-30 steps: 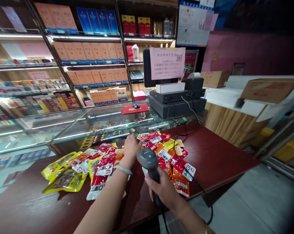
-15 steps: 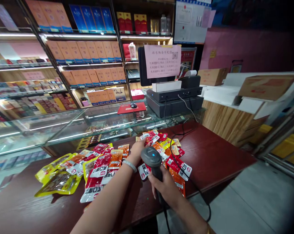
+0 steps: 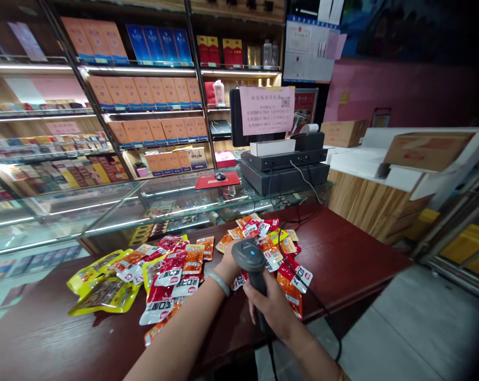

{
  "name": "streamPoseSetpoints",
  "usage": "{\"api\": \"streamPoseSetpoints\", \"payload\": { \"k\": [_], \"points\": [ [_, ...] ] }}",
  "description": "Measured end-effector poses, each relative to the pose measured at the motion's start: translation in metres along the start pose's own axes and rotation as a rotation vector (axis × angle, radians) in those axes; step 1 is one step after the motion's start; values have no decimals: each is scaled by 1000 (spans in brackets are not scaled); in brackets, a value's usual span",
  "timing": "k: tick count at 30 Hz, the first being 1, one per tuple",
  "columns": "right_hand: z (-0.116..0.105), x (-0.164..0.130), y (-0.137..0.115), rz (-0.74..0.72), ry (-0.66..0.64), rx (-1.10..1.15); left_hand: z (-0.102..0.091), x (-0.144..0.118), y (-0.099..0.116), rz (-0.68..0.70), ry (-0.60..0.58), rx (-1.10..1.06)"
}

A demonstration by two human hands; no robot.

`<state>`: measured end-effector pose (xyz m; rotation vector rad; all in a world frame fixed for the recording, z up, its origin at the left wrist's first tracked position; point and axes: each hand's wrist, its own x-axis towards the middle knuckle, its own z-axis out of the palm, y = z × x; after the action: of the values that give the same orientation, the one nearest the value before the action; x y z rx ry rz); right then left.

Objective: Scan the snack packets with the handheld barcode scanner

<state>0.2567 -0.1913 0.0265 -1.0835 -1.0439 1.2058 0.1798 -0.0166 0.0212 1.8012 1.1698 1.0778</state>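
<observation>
Right hand (image 3: 273,309) is closed around the handle of a black barcode scanner (image 3: 250,260), head raised over the snack packets (image 3: 281,254) on the red-brown table (image 3: 350,259). Left hand (image 3: 228,260) rests on those packets behind the scanner; its grip cannot be determined.

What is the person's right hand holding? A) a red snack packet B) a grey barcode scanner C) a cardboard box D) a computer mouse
B. The right hand is wrapped around the handle of the grey barcode scanner, whose head hangs over the snack packets on the dark red table.
</observation>
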Motion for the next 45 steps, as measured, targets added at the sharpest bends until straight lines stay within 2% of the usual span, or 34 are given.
{"api": "streamPoseSetpoints", "payload": {
  "k": [3,7,9,14,18,23,28,32,35,37,41,43,45],
  "points": [
    [-3,-2,1,-3,25,45,-20,-9,2,-48,34,-114],
    [-4,-3,2,-21,68,99,-41,-35,3,-280,201,-666],
    [-3,-3,3,-29,65,101,-49,-51,3,-345,269,-830],
    [8,-4,6,-11,-17,98,-69,-84,4,-419,425,-965],
    [22,-4,12,-28,-29,75,-81,-99,2,-429,456,-1005],
    [31,-1,21,-41,-42,66,-96,-103,-3,-413,489,-894],
    [30,-2,18,-40,-56,57,-107,-95,-10,-240,429,-630],
    [28,-6,7,-34,-88,59,-100,-93,-23,-137,419,-444],
    [26,-6,5,-27,-103,56,-90,-102,-33,-87,376,-276],
    [26,-6,8,-26,-94,45,-86,-110,-39,-93,307,-150],
    [27,-4,14,-36,-64,45,-88,-123,-42,-200,145,124],
    [29,-5,13,-36,-73,51,-91,-124,-41,-203,126,142],
    [31,-7,10,-20,-99,47,-93,-122,-39,-167,150,64]
  ]
}}
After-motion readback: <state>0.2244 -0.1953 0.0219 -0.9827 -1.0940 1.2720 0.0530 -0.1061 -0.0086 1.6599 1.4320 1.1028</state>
